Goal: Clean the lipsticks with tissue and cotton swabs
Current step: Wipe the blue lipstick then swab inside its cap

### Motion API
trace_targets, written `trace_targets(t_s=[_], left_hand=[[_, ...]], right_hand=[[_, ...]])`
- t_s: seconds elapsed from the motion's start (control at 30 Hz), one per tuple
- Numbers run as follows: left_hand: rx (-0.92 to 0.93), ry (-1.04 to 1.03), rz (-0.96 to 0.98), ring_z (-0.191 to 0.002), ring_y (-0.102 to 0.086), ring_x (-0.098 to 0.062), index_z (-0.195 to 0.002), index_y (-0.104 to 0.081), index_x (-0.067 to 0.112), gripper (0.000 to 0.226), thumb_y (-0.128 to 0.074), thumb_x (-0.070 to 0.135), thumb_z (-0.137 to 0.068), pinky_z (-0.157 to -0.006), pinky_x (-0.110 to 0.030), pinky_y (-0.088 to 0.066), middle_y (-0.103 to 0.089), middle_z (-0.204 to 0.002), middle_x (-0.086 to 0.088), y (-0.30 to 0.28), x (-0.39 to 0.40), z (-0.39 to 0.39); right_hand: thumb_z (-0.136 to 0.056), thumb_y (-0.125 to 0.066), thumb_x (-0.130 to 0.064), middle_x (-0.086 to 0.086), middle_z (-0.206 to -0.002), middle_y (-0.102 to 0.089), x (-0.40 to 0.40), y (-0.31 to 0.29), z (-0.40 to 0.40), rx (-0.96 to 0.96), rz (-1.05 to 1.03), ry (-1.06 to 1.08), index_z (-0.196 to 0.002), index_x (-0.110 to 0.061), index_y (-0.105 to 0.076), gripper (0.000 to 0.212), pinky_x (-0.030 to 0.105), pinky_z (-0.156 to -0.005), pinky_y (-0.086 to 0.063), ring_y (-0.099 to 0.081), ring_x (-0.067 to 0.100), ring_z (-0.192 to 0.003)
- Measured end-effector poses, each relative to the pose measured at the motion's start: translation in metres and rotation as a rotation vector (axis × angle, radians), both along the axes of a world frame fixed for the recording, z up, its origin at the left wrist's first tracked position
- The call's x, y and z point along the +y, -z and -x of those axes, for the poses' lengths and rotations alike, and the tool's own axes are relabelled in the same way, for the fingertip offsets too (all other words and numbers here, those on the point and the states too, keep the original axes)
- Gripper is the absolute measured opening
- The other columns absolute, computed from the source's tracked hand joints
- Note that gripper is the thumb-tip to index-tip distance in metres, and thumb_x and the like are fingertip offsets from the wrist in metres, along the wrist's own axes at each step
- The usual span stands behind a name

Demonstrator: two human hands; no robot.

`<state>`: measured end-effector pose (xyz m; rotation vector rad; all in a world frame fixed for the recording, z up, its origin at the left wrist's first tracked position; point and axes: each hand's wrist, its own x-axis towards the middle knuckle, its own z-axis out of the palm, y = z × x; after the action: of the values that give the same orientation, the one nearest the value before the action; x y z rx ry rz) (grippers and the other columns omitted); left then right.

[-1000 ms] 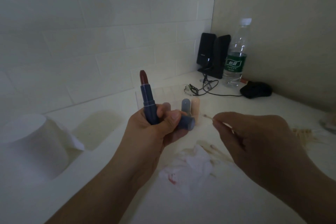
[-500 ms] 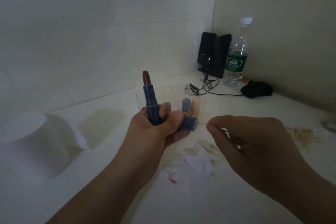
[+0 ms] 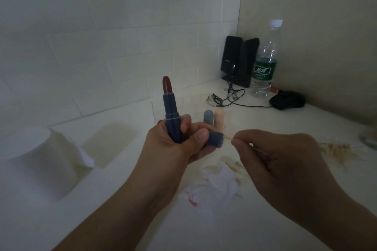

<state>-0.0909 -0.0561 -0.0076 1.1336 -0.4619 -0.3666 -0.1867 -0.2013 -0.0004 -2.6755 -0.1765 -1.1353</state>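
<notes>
Desk (image 3: 265,228): white, set in a tiled corner, smeared brown near the right edge.
Tissue roll (image 3: 30,161): stands at the far left.
Water bottle (image 3: 265,61): upright in the corner, beside two black speakers (image 3: 237,61).
Left hand (image 3: 175,146): fingers wrapped round an upright blue lipstick (image 3: 170,108), its dark red bullet exposed; the same hand also holds the blue cap (image 3: 214,138) sideways.
Right hand (image 3: 285,159): fingers pinching a cotton swab (image 3: 228,138), its tip at the cap's open end.
Crumpled tissue (image 3: 212,185): red-stained, on the desk under the hands.
</notes>
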Motion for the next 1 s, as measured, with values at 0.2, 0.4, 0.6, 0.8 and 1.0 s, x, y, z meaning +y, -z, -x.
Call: trace_targets(t_s=[0.2,0.4,0.6,0.8,1.0], left_hand=[[-0.029,-0.009,-0.013,-0.081,-0.073,-0.019,-0.076,-0.041,0.008,0.026,-0.065,0.006,-0.066,-0.073,-0.032,-0.059,-0.07,-0.071,-0.005,0.0013,0.0006,-0.0001],[-0.034,-0.006,0.01,-0.082,-0.073,-0.014,-0.074,-0.04,0.008,0.025,-0.064,0.005,-0.067,-0.076,-0.036,-0.06,-0.068,-0.067,0.0,-0.002,0.0003,0.0016],[-0.07,-0.004,-0.004,-0.077,-0.073,-0.015,-0.075,-0.039,0.008,0.025,-0.063,0.006,-0.069,-0.072,-0.032,-0.06,-0.069,-0.065,0.0,-0.0028,0.0001,0.0033],[-0.053,-0.007,0.02,-0.081,-0.072,-0.013,-0.075,-0.039,0.009,0.024,-0.063,0.007,-0.069,-0.072,-0.031,-0.059,-0.069,-0.065,-0.001,-0.0033,0.0013,0.0034],[-0.099,-0.015,0.007,-0.08,-0.073,-0.018,-0.075,-0.041,0.007,0.024,-0.064,0.007,-0.069,-0.072,-0.032,-0.059,-0.069,-0.068,-0.001,-0.0033,-0.0004,0.0033]], right_hand=[[-0.084,-0.061,-0.021,-0.015,-0.045,-0.03,0.0019,-0.0009,0.0028,0.105,-0.021,-0.108,-0.062,-0.027,-0.052,0.024,0.003,-0.043,-0.026,-0.031,0.003,-0.038],[-0.082,-0.061,-0.022,-0.013,-0.041,-0.037,0.0037,0.0,0.0008,0.061,-0.056,0.0,-0.064,-0.023,-0.06,0.018,0.004,-0.044,-0.029,-0.039,0.006,-0.037],[-0.084,-0.062,-0.021,-0.02,-0.046,-0.042,0.0022,-0.0046,0.0033,0.049,-0.161,-0.133,-0.071,-0.026,-0.065,0.014,-0.003,-0.046,-0.027,-0.044,0.003,-0.04],[-0.083,-0.061,-0.021,-0.023,-0.044,-0.031,0.0075,-0.0031,0.0017,0.089,-0.128,-0.116,-0.064,-0.032,-0.052,0.024,-0.005,-0.045,-0.023,-0.038,-0.001,-0.037],[-0.086,-0.061,-0.026,-0.022,-0.048,-0.048,0.0031,-0.0067,0.0024,0.031,-0.233,-0.086,-0.077,-0.022,-0.07,0.014,-0.002,-0.043,-0.029,-0.05,0.0,-0.042]])
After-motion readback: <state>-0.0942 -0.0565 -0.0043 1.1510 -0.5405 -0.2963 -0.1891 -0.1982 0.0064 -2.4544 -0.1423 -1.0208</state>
